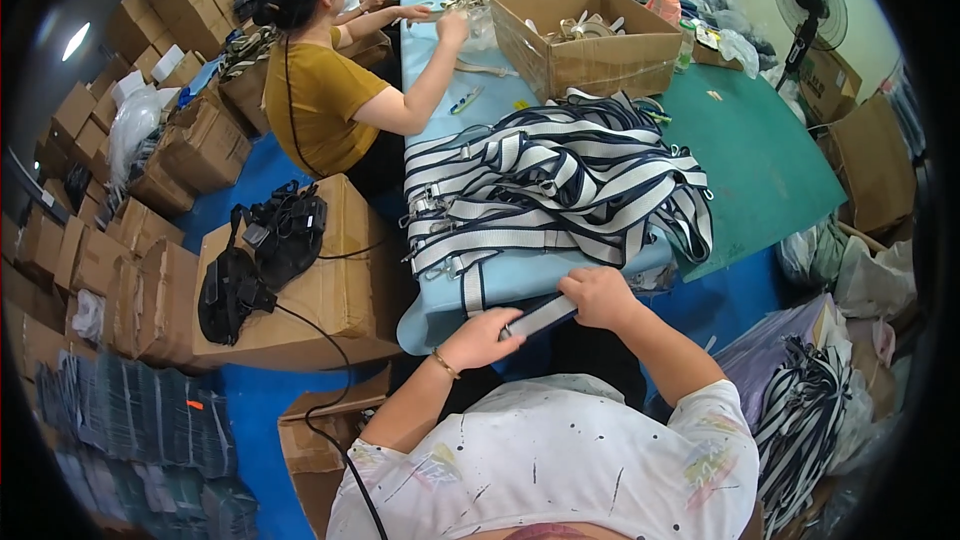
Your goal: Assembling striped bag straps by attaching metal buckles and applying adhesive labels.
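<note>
A white webbing strap with dark navy edges is stretched between my hands, just off the near edge of the table. My left hand is closed on its lower left end, and my right hand grips it higher up on the right. The fingertips of both hands are partly hidden. Directly beyond them a big heap of similar striped straps covers the near end of the table. Metal clips show along its left side. One strap end hangs over the table's front edge, near my left hand.
An open cardboard box with belts or straps inside stands beyond the heap. At the left, black gear with cables lies on a closed carton. Another person works at the table's left side. More straps hang at the right.
</note>
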`<state>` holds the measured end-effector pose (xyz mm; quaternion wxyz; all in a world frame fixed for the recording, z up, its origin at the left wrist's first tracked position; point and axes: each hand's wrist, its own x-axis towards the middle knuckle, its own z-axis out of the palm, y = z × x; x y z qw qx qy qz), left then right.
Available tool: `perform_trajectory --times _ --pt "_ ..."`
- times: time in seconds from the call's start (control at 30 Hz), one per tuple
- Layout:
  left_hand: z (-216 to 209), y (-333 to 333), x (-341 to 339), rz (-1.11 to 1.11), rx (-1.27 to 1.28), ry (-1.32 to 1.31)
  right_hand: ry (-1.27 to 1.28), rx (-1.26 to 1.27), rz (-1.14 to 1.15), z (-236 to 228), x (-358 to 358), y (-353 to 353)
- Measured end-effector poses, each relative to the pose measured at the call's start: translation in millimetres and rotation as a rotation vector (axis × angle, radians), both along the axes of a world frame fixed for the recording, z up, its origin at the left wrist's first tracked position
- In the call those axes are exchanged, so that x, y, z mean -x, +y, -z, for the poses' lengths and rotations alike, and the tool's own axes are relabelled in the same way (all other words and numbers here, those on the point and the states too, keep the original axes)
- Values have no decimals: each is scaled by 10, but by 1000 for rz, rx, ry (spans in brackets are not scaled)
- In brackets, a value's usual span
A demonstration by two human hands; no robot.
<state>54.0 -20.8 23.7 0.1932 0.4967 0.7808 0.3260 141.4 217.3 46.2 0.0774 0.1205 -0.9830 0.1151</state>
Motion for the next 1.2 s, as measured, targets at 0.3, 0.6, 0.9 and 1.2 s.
perform_trajectory --times 0.3,0.6,0.9,1.2 --pt "264 55 -46 473 -42 -1534 16 -15 -206 23 -76 -148" --pt "-157 110 53 338 -242 -1536 80 -92 -113 -89 62 13" --pt "-211 362 793 -6 72 -1035 222 -173 -25 135 692 125" --pt "-244 386 704 -59 43 -1021 514 29 -5 293 691 136"
